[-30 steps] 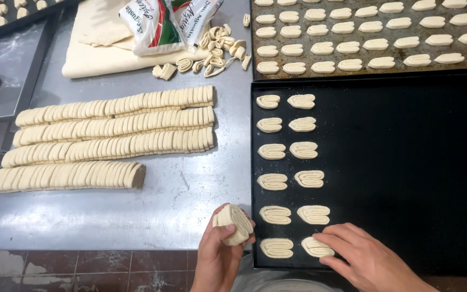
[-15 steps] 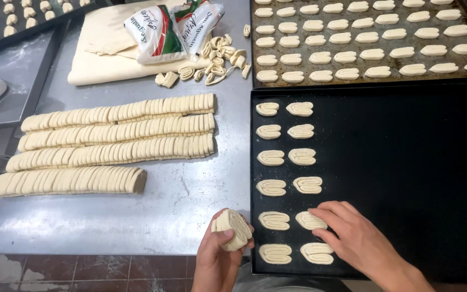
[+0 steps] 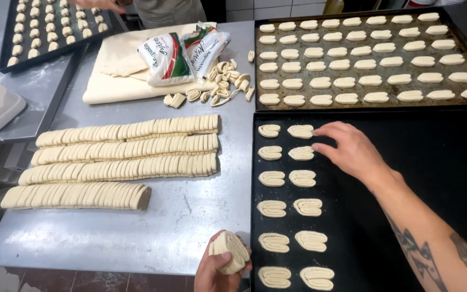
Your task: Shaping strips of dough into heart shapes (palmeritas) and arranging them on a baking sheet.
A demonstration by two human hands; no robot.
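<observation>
Steel table point(image 3: 190, 216) | black tray point(image 3: 406, 162): 12 dough pieces point(image 3: 302, 178) | 4 sliced rows point(image 3: 125, 162)

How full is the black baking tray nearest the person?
Mostly empty. The black baking tray holds only two columns of shaped dough pieces along its left edge; the rest is bare. The right hand hovers near the top pieces.

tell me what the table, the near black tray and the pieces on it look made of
Table: likely stainless steel, brushed grey with dull reflections and scuffs. Black baking tray: probably dark coated metal, matte, with a thin raised rim. Pieces: raw layered dough, pale and soft-edged, with visible folded swirls.
</observation>
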